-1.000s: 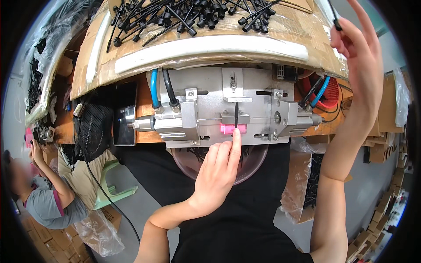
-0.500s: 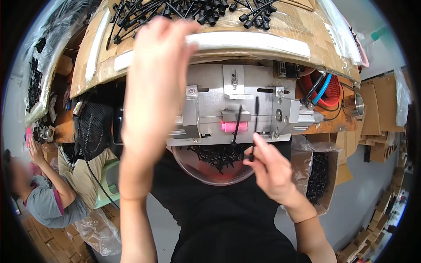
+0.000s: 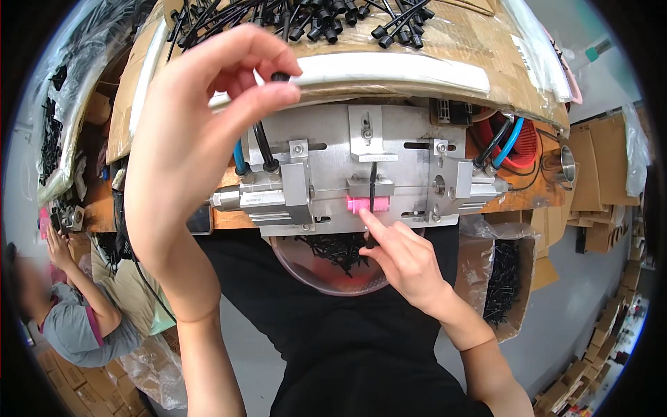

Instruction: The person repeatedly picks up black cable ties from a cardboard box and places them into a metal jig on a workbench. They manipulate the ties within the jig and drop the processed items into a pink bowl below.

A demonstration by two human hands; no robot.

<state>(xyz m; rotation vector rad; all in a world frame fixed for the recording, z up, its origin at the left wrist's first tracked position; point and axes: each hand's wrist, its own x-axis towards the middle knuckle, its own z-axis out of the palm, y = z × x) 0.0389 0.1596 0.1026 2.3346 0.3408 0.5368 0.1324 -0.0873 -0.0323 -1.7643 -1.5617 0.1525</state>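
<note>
My right hand (image 3: pixel 411 267) pinches a thin black rod (image 3: pixel 373 182) near its thicker lower end. The rod stands across the pink block (image 3: pixel 368 203) of the metal fixture (image 3: pixel 333 208), its upper tip by the small bracket (image 3: pixel 375 157). My right index fingertip is at the pink block. Above the fixture's left side, my left hand (image 3: pixel 187 104) has thumb and fingers curled round a black rod head (image 3: pixel 281 76); the rest of that piece is hidden. Below the fixture, a clear bowl (image 3: pixel 326 286) holds several black rods (image 3: pixel 340 254).
Black rods with thick heads (image 3: pixel 326 21) lie on the cardboard (image 3: pixel 472 35) beyond the fixture. Metal cylinders (image 3: pixel 278 198) flank it, with blue and black hoses. A red basket (image 3: pixel 521 149) and a box of black parts (image 3: pixel 504 285) stand right. A co-worker (image 3: pixel 83 313) sits left.
My right hand has moved left, bringing its rod to the pink block. Another rod seen above the bowl no longer shows there. My left hand has shifted left, its fingers now curled.
</note>
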